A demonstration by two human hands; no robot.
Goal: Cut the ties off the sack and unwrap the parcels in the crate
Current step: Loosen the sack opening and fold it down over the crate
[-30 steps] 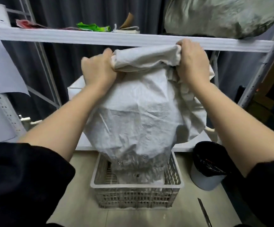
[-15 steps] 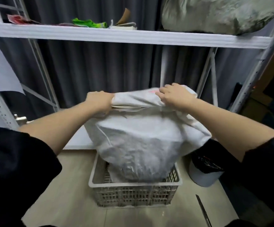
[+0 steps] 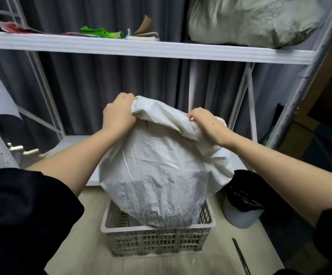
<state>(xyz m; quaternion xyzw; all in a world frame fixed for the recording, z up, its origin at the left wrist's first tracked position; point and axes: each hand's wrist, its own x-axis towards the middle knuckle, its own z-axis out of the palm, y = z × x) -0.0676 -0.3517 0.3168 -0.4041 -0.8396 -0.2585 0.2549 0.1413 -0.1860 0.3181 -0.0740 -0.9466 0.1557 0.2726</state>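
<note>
Both hands [image 3: 119,118] [image 3: 208,126] clench the sack [image 3: 161,171], upended over the crate [image 3: 157,240].
Next I'd shake parcels out below my hands.

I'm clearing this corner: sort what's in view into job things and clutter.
Job: sack, gripped by left hand and right hand; crate; blade on the floor.
Clutter: bin; shelf with green wrapper, grey bag.
</note>
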